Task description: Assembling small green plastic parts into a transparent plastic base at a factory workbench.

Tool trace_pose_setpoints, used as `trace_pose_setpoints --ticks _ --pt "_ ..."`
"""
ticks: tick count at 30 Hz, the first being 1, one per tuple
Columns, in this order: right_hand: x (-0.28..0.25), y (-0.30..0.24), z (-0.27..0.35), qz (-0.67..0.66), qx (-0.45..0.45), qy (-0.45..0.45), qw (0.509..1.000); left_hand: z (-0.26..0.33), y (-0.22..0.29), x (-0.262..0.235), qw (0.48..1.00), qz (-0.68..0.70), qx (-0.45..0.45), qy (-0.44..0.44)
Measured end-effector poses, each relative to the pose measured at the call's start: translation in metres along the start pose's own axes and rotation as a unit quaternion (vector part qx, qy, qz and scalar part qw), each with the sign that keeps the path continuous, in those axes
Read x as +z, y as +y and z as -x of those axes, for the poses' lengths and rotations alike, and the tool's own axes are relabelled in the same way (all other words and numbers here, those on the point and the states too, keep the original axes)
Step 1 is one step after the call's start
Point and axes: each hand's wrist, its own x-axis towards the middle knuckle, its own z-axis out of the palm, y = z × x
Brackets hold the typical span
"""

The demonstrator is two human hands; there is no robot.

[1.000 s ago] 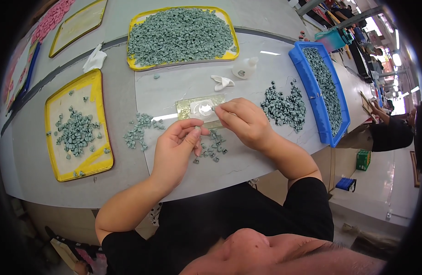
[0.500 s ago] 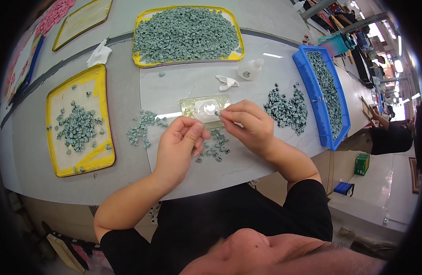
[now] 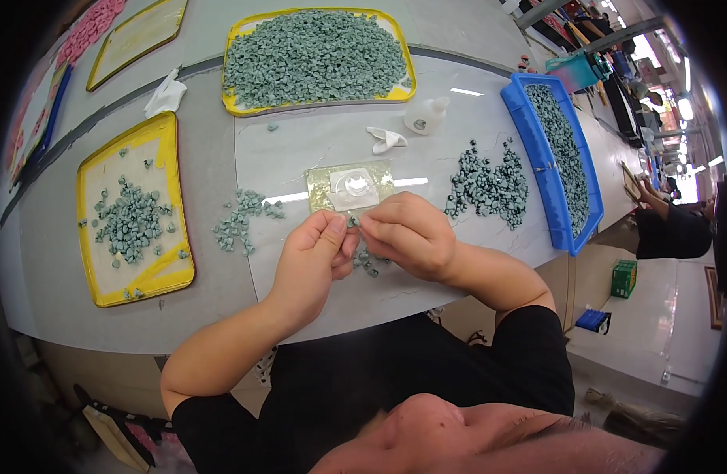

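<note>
My left hand (image 3: 310,257) and my right hand (image 3: 415,237) meet over the table, fingertips pinched together around a small grey-green piece (image 3: 353,221). Its exact shape is mostly covered by my fingers. Just beyond my fingertips a white round holder (image 3: 355,186) sits on a flat, shiny yellowish plate (image 3: 319,189). Under my hands lie several loose green pieces (image 3: 369,265), partly hidden by the right hand. To the left is a scattered group of green pieces (image 3: 241,217); to the right spreads a darker, glossier pile (image 3: 490,186).
A yellow-rimmed tray (image 3: 188,229) with green pieces stands at left, a fuller yellow tray (image 3: 414,63) at the back. A long blue bin (image 3: 544,170) of pieces stands at right. Beyond the plate are a white squeeze bottle (image 3: 424,117) and a crumpled white cloth (image 3: 386,140).
My right hand has moved left and nearer to me, from beside the white holder to the left fingertips. The small piece it carried is now between both hands.
</note>
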Motion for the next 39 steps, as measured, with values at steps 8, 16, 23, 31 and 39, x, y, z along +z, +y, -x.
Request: trace_pose_setpoints --ticks 8,16,23,31,39 --pt "0.005 -0.003 -0.003 0.017 -0.019 -0.024 0.999 0.005 0.002 -0.003 0.999 -0.042 0.026 0.01" --pt "0.008 -0.004 -0.007 -0.044 0.036 -0.015 0.998 0.008 0.003 -0.008 0.977 -0.176 0.116 0.031" --pt "0.011 -0.002 -0.007 -0.064 0.092 0.014 0.994 0.012 0.004 -0.005 0.969 -0.203 0.13 0.049" --pt "0.019 -0.003 -0.003 -0.07 0.098 0.028 0.992 0.011 0.002 -0.007 0.963 -0.213 0.164 0.031" --pt "0.015 -0.009 -0.004 -0.116 0.198 0.005 0.973 0.01 0.012 -0.008 0.977 -0.187 0.099 0.037"
